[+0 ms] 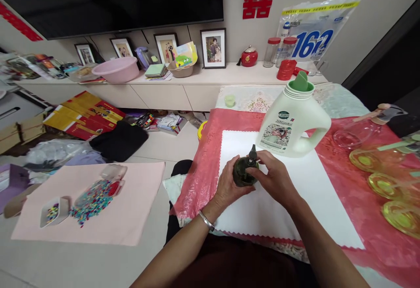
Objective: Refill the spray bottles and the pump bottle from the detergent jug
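My left hand (227,185) is wrapped around a small dark green pump bottle (240,170), held above a white scallop-edged sheet (308,205). At the bottle's top, the fingers of my right hand (277,176) close around the collar of its black pump head (252,153). The pump head sits upright at the bottle's mouth; whether it is fully seated is hidden by my fingers. Just beyond my hands stands a large pale green detergent jug (295,117) with a handle. Its mouth is uncapped and shows a green pouring spout (301,82).
A small pale green cup (229,100) stands at the table's far edge. On the right, a pink clear bottle (356,133) and several yellow clear bottles (385,185) line the red plastic cover (203,170). Colourful small pieces (93,202) lie on a pink sheet (138,209) at left.
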Demonstrator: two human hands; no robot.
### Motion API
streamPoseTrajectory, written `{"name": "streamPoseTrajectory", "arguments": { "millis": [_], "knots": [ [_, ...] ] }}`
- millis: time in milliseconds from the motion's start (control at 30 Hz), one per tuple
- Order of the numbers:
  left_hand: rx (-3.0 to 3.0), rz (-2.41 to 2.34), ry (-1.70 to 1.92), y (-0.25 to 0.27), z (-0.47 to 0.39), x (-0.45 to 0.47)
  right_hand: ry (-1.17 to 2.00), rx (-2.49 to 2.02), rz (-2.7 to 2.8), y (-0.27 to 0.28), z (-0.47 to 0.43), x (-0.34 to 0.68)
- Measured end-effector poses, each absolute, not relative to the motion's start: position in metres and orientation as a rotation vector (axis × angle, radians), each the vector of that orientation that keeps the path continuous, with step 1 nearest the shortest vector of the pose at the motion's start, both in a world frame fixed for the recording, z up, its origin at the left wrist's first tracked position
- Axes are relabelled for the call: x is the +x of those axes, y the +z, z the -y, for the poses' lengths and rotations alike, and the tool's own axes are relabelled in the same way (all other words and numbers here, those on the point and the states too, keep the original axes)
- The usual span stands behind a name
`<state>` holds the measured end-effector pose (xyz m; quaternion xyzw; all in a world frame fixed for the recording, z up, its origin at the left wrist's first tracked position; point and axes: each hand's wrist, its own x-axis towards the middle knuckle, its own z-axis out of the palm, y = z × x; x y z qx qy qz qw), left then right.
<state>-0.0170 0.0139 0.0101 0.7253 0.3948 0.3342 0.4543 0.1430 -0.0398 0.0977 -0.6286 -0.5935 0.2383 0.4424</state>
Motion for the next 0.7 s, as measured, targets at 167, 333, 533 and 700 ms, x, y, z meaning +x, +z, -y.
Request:
{"name": "streamPoseTrajectory", "arguments": {
  "millis": [167,333,533,700],
  "knots": [
    [1.781,-0.967,0.857,0.01,-0.013,-0.016,0.524,-1.647,1.304,0.088,0.043,0.132],
    [1.804,-0.981,0.869,0.007,-0.013,-0.015,0.714,-1.467,1.367,0.095,0.048,0.133],
    [1.842,-0.986,0.859,0.005,-0.013,-0.015,0.732,-1.446,1.152,0.072,0.042,0.129],
    [1.837,-0.995,0.85,0.009,-0.014,-0.015,0.813,-1.366,1.126,0.068,0.042,0.131]
  ]
}}
